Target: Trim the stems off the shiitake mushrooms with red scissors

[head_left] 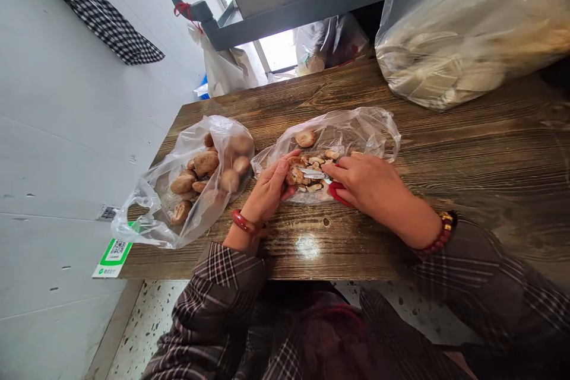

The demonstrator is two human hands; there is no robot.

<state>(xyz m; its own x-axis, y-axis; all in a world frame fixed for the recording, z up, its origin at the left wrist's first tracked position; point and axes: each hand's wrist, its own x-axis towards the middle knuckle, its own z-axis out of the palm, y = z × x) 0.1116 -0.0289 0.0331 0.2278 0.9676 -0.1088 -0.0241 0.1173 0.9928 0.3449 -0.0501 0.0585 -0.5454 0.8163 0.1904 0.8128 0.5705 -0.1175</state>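
Note:
My left hand [270, 187] is closed around a brown mushroom [294, 174], with its underside turned toward the right. My right hand [367, 183] grips the red handles of a pair of scissors [315, 174], whose metal blades point left at the mushroom. Both hands are over a clear plastic bag [378, 130] lying on the table. Cut mushroom pieces [315, 187] lie on this bag beneath the blades, and a whole mushroom [305, 139] rests toward its far side. Left of my left hand, another clear bag [151, 208] contains several whole mushrooms [205, 163].
A large clear bag of pale contents [463, 65] stands at the back right of the wooden table [307, 264]. Beyond the table is a grey metal frame [285, 21]. A green-and-white QR code card [113, 255] sits at the left corner by the white wall [53, 160].

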